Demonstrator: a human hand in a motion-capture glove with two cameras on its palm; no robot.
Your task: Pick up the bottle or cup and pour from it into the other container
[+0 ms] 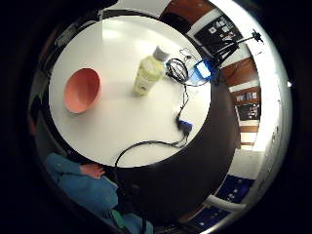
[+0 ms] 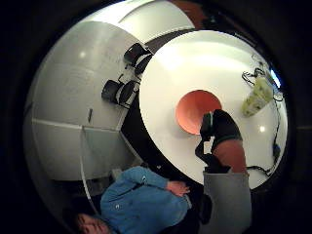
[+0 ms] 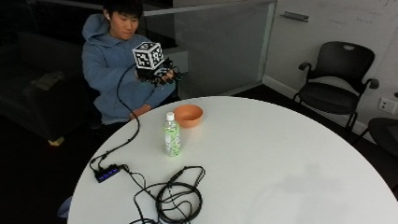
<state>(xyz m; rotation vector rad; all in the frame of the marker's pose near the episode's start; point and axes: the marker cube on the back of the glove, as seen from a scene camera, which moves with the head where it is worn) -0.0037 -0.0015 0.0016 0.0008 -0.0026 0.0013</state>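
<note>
Now the gloved right hand (image 3: pixel 163 74) hangs above the table, fingers loosely curled, empty — lower it beside the bowl (image 3: pixel 188 115) and grip the upright bottle (image 3: pixel 172 135) mid-body.

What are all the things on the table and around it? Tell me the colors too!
bottle: one, clear with green label and white cap, upright on the table near the bowl
bowl: one, orange, on the table's far edge in front of the person
table: one, white, round
cables: a black coil, on the table's near side
hub: one, small and black, at the table edge
chairs: two, black, by the wall
right hand: black glove, raised above the table, holding nothing
bare hand: resting at the table edge
</note>
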